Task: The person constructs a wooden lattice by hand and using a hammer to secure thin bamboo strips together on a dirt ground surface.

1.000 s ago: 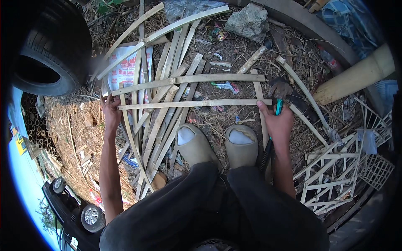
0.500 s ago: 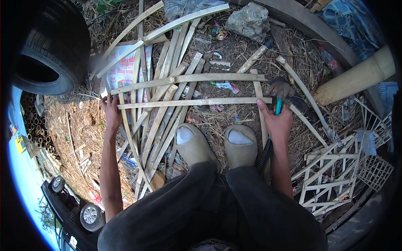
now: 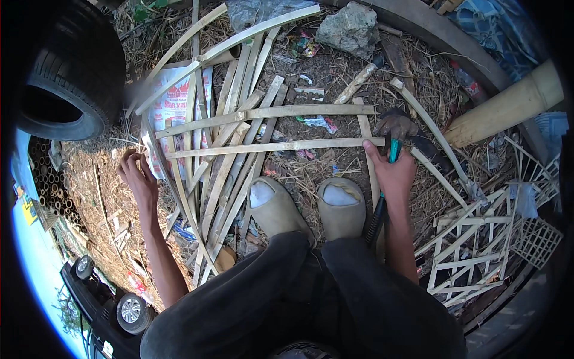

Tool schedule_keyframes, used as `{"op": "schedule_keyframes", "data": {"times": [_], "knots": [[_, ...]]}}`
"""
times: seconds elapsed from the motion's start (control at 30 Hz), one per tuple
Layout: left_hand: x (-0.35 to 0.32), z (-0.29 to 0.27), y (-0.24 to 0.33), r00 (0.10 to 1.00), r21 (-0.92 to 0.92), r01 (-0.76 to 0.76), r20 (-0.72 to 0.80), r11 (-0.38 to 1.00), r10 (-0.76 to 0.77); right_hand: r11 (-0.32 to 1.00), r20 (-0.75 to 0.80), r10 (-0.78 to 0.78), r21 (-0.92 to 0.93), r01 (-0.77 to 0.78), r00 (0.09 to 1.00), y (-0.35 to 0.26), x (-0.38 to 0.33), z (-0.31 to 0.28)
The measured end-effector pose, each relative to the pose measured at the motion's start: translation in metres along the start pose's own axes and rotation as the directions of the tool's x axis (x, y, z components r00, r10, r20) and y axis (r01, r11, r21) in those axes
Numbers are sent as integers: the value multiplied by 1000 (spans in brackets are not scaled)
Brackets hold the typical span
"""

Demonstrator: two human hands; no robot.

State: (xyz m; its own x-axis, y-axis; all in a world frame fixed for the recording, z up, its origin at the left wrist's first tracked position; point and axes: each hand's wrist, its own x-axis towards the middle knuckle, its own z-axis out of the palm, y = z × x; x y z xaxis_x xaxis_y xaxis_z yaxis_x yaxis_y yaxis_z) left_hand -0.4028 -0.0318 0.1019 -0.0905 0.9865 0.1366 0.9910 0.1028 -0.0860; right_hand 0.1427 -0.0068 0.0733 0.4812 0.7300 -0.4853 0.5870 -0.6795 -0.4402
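Observation:
My right hand (image 3: 394, 173) is closed round a hammer (image 3: 394, 151), which has a dark head and a green and black handle. Its thumb rests on the right end of a bamboo strip (image 3: 275, 146) lying crosswise before my feet. A second crosswise strip (image 3: 269, 112) lies just beyond, roughly parallel. Under their right ends runs an upright slat (image 3: 366, 128). Apart from the strips' left ends, my left hand (image 3: 139, 173) hovers empty with its fingers loosely bent and spread. Several long bamboo slats (image 3: 224, 173) are heaped beneath the strips' left half.
A tyre (image 3: 66, 90) stands at the far left, and a grey rock (image 3: 350, 31) lies at the far side. On the right are a thick bamboo pole (image 3: 505, 107) and a lattice of thin slats (image 3: 469, 254). My sandals (image 3: 342, 209) are close to the nearer strip.
My left hand has let go of the nearer strip's left end and moved left and slightly nearer. My right hand stays on the hammer by the strip's right end.

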Motion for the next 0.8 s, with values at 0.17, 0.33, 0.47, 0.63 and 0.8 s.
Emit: {"op": "schedule_keyframes", "data": {"times": [0.17, 0.33, 0.47, 0.63, 0.8], "knots": [[0, -47, 188, 960, -761, 274, 257, 588, -116, 999, 78, 10, 35, -13, 997, -4, -3, 13], [48, -95, 304, 787, -911, 195, 366, 362, 497, 999, 29, 6, -47, -5, 1000, 3, 2, 8], [96, -138, 276, 568, -862, 38, 434, 505, 699, 994, 49, -4, 106, -2, 999, 19, 14, 12], [98, -95, 291, 552, -810, 43, 507, 585, 662, 990, 41, 25, 141, -31, 999, 10, 13, 15], [60, -20, 364, 809, -899, 110, 329, 424, 488, 946, 28, 90, 310, -95, 996, 13, 23, 21]]}}
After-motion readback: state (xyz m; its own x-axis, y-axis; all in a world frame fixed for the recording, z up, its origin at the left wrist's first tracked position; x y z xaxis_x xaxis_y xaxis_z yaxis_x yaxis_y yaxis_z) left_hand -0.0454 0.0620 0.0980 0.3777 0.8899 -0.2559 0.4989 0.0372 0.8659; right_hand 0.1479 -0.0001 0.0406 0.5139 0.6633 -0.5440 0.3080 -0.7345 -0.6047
